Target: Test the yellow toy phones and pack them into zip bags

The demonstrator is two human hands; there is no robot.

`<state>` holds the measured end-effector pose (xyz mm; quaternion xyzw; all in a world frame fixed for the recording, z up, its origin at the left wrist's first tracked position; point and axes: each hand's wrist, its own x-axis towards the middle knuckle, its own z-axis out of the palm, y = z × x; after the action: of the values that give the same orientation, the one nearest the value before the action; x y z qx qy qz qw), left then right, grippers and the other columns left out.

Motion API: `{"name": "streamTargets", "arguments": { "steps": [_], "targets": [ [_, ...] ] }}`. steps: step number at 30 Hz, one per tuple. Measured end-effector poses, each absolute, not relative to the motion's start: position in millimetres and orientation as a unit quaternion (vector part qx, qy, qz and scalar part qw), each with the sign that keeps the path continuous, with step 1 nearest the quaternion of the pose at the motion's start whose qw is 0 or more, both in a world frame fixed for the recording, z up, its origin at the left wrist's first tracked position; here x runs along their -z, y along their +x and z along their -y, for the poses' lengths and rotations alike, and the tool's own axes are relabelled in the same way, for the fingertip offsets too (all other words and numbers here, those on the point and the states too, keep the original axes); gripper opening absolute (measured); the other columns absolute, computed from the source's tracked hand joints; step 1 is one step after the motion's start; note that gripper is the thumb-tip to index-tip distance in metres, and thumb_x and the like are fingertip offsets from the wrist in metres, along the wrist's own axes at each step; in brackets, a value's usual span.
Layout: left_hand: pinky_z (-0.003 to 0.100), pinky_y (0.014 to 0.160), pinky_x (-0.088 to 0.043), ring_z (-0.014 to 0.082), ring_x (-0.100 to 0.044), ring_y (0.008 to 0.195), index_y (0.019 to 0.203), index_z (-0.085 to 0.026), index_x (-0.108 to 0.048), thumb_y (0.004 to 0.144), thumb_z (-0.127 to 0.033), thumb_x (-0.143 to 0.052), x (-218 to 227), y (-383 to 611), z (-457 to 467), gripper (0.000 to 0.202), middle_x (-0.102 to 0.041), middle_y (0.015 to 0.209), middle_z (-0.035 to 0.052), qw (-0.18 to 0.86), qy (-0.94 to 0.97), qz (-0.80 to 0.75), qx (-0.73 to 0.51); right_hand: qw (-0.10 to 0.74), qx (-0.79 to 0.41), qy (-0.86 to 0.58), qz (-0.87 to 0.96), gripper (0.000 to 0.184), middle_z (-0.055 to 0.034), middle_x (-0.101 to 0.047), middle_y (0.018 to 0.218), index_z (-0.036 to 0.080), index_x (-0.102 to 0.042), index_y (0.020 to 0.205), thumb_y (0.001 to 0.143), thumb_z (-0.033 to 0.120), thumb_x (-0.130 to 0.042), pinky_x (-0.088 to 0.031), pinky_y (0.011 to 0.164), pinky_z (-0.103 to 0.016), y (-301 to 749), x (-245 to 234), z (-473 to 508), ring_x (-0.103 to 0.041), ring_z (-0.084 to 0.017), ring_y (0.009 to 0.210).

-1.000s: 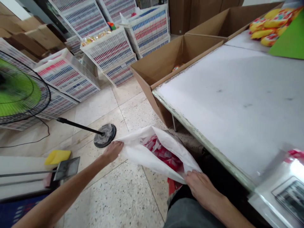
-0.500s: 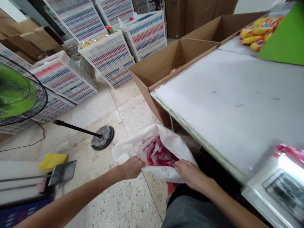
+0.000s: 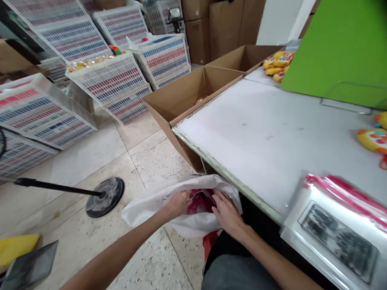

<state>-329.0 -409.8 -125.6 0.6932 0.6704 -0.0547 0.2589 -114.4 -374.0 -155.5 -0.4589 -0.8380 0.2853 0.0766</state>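
A white woven sack [image 3: 151,205] sits on the floor beside the table, its mouth open and red-and-clear packets [image 3: 199,201] showing inside. My left hand [image 3: 177,203] reaches into the mouth from the left, fingers curled among the red packets. From the right, my right hand [image 3: 225,211] is also inside the sack, fingers bent down into the packets. What either hand grips is hidden by the sack and the packets.
A white table [image 3: 266,133] runs along the right, with clear red-striped bags [image 3: 335,225] at its near corner, yellow toys [image 3: 375,139] and a green board [image 3: 338,48]. Open cardboard boxes [image 3: 184,96] stand past the table. Stacked white crates [image 3: 105,80] and a fan base [image 3: 104,195] occupy the left floor.
Both hands let go of the sack's rim and came together inside its mouth among the red packets. The view swung right and up, pushing the fan out of frame.
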Motion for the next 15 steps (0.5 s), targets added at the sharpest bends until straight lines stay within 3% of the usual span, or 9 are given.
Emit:
{"name": "streamTargets", "arguments": {
  "steps": [3, 5, 8, 11, 15],
  "targets": [
    [0.038, 0.096, -0.035, 0.0254, -0.045, 0.114, 0.119, -0.015, -0.045, 0.088, -0.023, -0.039, 119, -317, 388, 0.033, -0.050, 0.121, 0.0128, 0.170, 0.712, -0.681, 0.026, 0.112, -0.247, -0.491, 0.828, 0.039, -0.0112, -0.038, 0.140, 0.018, -0.051, 0.122, 0.084, 0.020, -0.045, -0.026, 0.106, -0.039, -107, 144, 381, -0.033, -0.025, 0.128],
    [0.043, 0.100, -0.029, 0.0279, -0.035, 0.123, 0.127, -0.016, -0.038, 0.087, -0.025, -0.045, 118, -313, 379, 0.042, -0.041, 0.131, 0.0142, 0.126, 0.714, -0.688, 0.026, 0.126, -0.226, -0.526, 0.810, 0.046, -0.0159, -0.037, 0.139, 0.014, -0.041, 0.131, 0.085, 0.022, -0.045, -0.027, 0.105, -0.043, -99, 145, 379, -0.031, -0.028, 0.129],
    [0.047, 0.094, -0.035, 0.0304, -0.045, 0.113, 0.113, -0.012, -0.052, 0.082, -0.023, -0.055, 125, -319, 366, 0.033, -0.054, 0.114, 0.0160, 0.100, 0.703, -0.701, 0.061, 0.126, -0.213, -0.558, 0.792, 0.056, -0.0199, -0.047, 0.131, 0.010, -0.032, 0.136, 0.083, 0.023, -0.049, -0.037, 0.099, -0.043, -85, 159, 373, -0.039, -0.031, 0.124],
    [0.042, 0.085, -0.043, 0.0224, -0.058, 0.091, 0.090, -0.011, -0.060, 0.086, -0.024, -0.053, 131, -338, 348, 0.015, -0.062, 0.088, 0.0083, 0.089, 0.683, -0.719, 0.097, 0.111, -0.204, -0.560, 0.795, 0.055, -0.0189, -0.056, 0.121, 0.010, -0.038, 0.133, 0.080, 0.018, -0.051, -0.043, 0.092, -0.041, -76, 174, 367, -0.051, -0.032, 0.114],
    [0.041, 0.082, -0.045, 0.0190, -0.058, 0.089, 0.097, -0.011, -0.058, 0.089, -0.030, -0.049, 112, -368, 315, 0.022, -0.061, 0.094, 0.0065, 0.045, 0.647, -0.755, 0.093, 0.106, -0.177, -0.559, 0.803, 0.049, -0.0181, -0.058, 0.120, 0.010, -0.048, 0.127, 0.078, 0.009, -0.045, -0.035, 0.099, -0.045, -69, 180, 361, -0.049, -0.033, 0.116]
  ]
}}
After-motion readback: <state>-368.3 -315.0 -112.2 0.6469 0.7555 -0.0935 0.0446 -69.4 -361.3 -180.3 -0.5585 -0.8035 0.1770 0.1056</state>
